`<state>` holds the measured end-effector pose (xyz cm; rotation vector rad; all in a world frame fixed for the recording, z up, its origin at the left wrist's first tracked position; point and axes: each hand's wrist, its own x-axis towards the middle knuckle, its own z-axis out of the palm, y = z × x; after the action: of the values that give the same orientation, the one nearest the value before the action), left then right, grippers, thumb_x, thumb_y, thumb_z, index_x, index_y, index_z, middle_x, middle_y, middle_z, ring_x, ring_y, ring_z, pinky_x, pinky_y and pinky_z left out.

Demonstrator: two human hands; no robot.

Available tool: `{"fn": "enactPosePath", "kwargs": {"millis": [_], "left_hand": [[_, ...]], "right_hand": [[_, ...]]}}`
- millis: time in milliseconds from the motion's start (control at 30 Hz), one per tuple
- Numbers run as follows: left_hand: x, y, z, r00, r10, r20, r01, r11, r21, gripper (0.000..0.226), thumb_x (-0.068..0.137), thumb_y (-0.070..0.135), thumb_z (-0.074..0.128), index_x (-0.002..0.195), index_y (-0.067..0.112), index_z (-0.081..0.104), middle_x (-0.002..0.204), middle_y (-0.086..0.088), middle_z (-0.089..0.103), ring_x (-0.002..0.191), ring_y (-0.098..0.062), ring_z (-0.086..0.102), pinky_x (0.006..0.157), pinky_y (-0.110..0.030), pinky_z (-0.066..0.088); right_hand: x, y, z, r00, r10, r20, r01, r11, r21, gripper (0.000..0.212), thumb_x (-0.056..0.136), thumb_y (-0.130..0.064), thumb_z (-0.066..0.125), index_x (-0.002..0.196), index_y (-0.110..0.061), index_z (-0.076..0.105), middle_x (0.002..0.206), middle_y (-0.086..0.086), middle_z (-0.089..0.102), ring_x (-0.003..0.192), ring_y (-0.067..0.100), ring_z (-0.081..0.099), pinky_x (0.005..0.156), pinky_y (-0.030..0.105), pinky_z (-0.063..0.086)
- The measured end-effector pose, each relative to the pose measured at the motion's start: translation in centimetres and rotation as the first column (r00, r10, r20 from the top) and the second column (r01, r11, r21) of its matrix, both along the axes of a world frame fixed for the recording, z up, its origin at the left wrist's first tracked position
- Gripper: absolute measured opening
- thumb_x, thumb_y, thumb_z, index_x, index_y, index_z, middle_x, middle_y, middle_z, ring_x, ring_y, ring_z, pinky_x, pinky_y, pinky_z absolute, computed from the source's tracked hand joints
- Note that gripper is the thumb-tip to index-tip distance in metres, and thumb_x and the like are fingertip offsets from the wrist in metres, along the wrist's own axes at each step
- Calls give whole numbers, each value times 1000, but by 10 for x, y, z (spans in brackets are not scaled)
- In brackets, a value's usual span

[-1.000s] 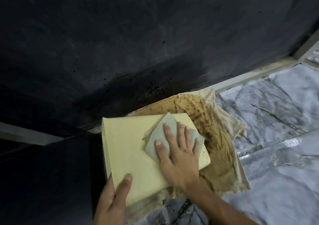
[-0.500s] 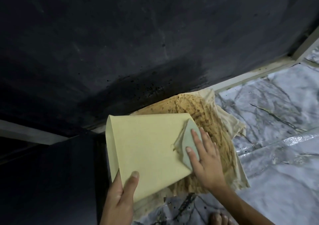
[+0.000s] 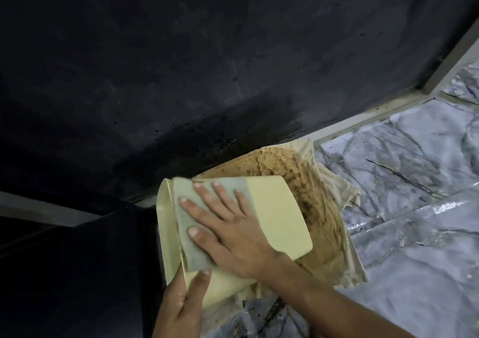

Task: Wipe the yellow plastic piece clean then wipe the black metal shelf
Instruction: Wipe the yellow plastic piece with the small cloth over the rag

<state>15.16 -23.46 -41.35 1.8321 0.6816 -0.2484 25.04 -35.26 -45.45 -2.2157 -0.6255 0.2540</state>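
Your right hand (image 3: 228,234) lies flat, fingers spread, pressing the grey-green cloth (image 3: 189,244) onto the left part of the yellow plastic piece (image 3: 277,216); your left hand (image 3: 181,304) pinches its near-left corner. The unwiped length runs right; the black metal shelf (image 3: 207,65) waits beyond

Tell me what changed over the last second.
The right hand swept the grey-green cloth out to the yellow piece's right edge, then back across to its left side. The left hand kept its grip on the near corner; the stained rag underneath stayed put.
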Motion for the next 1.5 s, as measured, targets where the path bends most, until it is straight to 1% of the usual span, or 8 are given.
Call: {"fn": "enactPosePath", "kwargs": {"millis": [233, 367, 533, 700, 867, 1067, 1200, 1500], "left_hand": [[7, 9, 7, 997, 1, -81, -3, 1000, -18, 34, 103, 18, 64, 114, 47, 75, 113, 28, 83, 105, 13, 74, 98, -24, 50], [5, 26, 18, 963, -145, -225, 121, 986, -118, 33, 85, 25, 84, 117, 29, 79, 114, 13, 86, 112, -2, 78, 97, -25, 58], [56, 53, 31, 979, -74, -192, 43, 986, -159, 58, 69, 27, 89, 124, 34, 74, 120, -4, 85, 107, -24, 81, 91, -50, 62], [132, 55, 29, 980, 16, -196, -48, 987, -155, 65, 90, 74, 56, 132, 26, 72, 117, -10, 85, 113, -33, 78, 96, -50, 62], [184, 45, 20, 968, 106, -227, -146, 974, -171, 93, 80, 83, 59, 142, 13, 64, 104, -15, 82, 77, -27, 75, 75, -37, 61], [179, 26, 24, 978, 84, -192, -98, 993, -70, 45, 96, 47, 56, 123, 13, 70, 128, -15, 74, 120, -39, 70, 112, -52, 54], [139, 15, 42, 995, 36, -89, -32, 999, 43, 29, 104, 38, 54, 81, 24, 64, 90, -1, 72, 89, -21, 70, 93, -40, 56], [44, 43, 23, 999, 37, -31, -42, 983, -181, 34, 76, 30, 60, 88, 21, 90, 96, -6, 89, 98, -30, 80, 86, -45, 53]], "right_hand": [[40, 11, -21, 988, -111, -104, 99, 989, -108, 68, 86, -80, 20, 150, -59, 8, 167, -16, 3, 153, 13, -8, 121, 50, -8], [46, -43, -61, 961, -221, -164, 189, 964, -190, 67, 87, -80, 17, 150, -59, 9, 167, -13, 7, 153, 10, -4, 122, 47, -6], [42, -97, -97, 966, -184, -184, 191, 981, 22, 62, 91, -75, 32, 149, -57, 24, 165, -18, 13, 151, 1, -2, 124, 39, 7], [35, -114, -117, 971, -223, -80, 234, 957, 170, 56, 97, -60, 43, 149, -39, 39, 162, -8, 27, 152, 5, 11, 123, 31, 15], [26, -119, -122, 918, -392, 55, 375, 906, 195, 46, 100, -39, 49, 141, -20, 54, 152, -2, 42, 146, -4, 25, 117, 15, 20], [16, -113, -115, 828, -559, 45, 540, 817, 204, 36, 100, -27, 49, 120, -5, 68, 127, -3, 57, 124, 8, 50, 105, 3, 28], [8, -118, -101, 695, -702, -157, 712, 640, 288, 30, 105, -36, 41, 96, -19, 65, 86, -7, 70, 78, 10, 63, 68, 28, 52], [-19, -159, -36, 597, -775, -205, 775, 492, 397, 41, 107, -34, 37, 73, -13, 48, 64, 9, 45, 57, 20, 41, 53, 26, 33]]}}
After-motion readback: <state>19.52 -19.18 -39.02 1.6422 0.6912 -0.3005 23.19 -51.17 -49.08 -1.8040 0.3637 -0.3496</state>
